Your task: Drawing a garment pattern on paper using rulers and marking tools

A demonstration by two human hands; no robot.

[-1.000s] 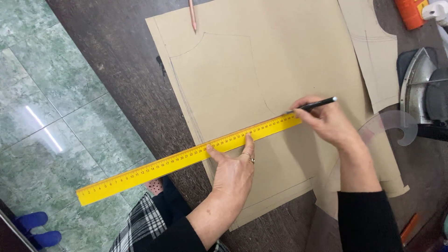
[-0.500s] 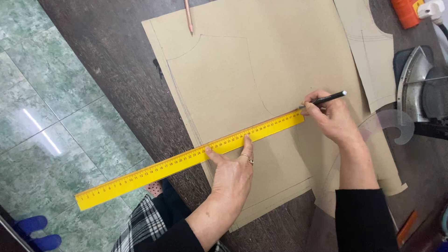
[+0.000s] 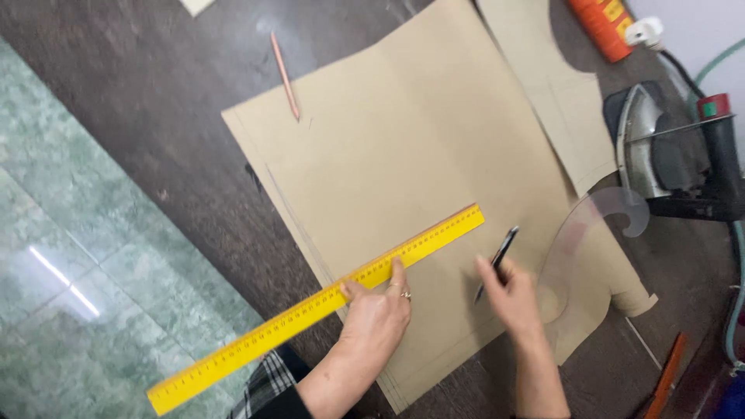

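Ruler (image 3: 318,309), yellow: pinned on brown pattern paper (image 3: 419,155) by left hand (image 3: 376,318). Right hand (image 3: 512,295), at 3 o'clock, grips black pen (image 3: 497,260). Faint lines drawn; paper uncut.

Matt brown pattern paper (image 3: 419,178) covers a dark, wood-grained surface (image 3: 155,101). On it lie a yellow plastic ruler (image 3: 310,310), a clear plastic curve template (image 3: 597,233) and a wooden pencil (image 3: 284,76). Nearby: a polished metal-soled iron (image 3: 652,155) and glossy green floor tiles (image 3: 70,271).
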